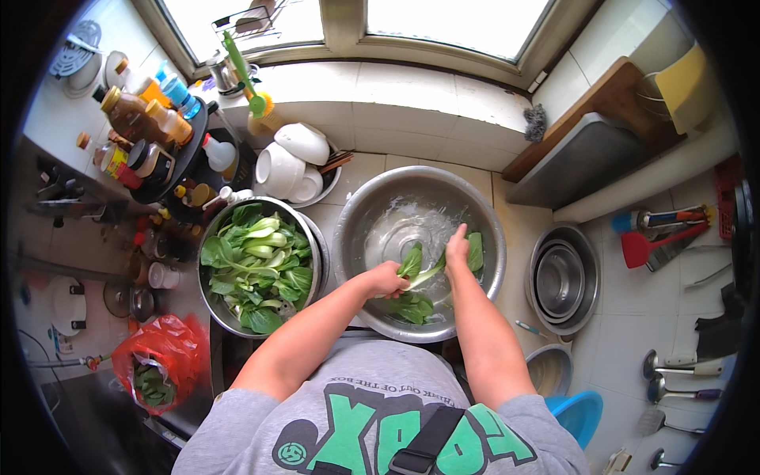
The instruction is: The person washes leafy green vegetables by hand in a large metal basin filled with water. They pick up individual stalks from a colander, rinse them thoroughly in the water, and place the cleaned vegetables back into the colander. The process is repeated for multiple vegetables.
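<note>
A large metal basin with water in it stands in front of me. Over the water, my left hand grips pale stalks of a bok choy. My right hand closes around the leafy end of the same greens, and a leaf shows past its fingers. More green leaves lie in the water below my left hand. To the left of the basin, a metal colander is heaped with bok choy.
White bowls are piled behind the colander. Bottles crowd a black rack at left, above a red plastic bag of greens. Nested metal bowls sit at right. A cutting board leans at the back right.
</note>
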